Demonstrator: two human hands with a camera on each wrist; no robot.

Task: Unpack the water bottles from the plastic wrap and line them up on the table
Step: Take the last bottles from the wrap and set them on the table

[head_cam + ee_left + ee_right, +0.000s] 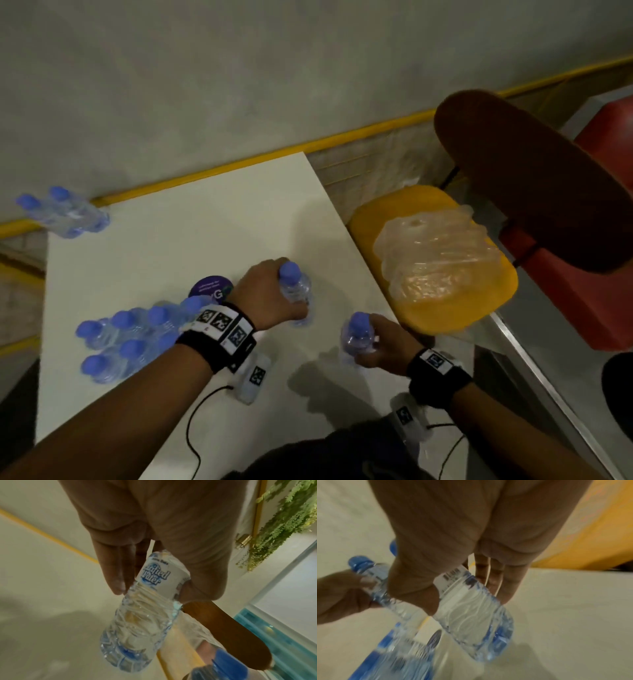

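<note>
On the white table (pixel 212 226), my left hand (pixel 277 291) grips a clear water bottle (pixel 295 291) with a blue cap, upright near the middle. The left wrist view shows fingers and thumb curled round that labelled bottle (pixel 145 608). My right hand (pixel 373 342) grips a second bottle (pixel 358 337) near the table's right edge; the right wrist view shows this bottle (pixel 471 615) tilted above the table. Several loose bottles (pixel 130 342) stand clustered at the left, partly behind my left forearm. The crumpled plastic wrap (pixel 435 260) lies on a yellow chair seat (pixel 493 301).
Another small group of bottles (pixel 65 212) stands at the table's far left corner. A round purple disc (pixel 210 289) lies behind my left wrist. A brown chair back (pixel 531 178) and a red seat (pixel 599 308) are to the right, and a grey wall runs behind.
</note>
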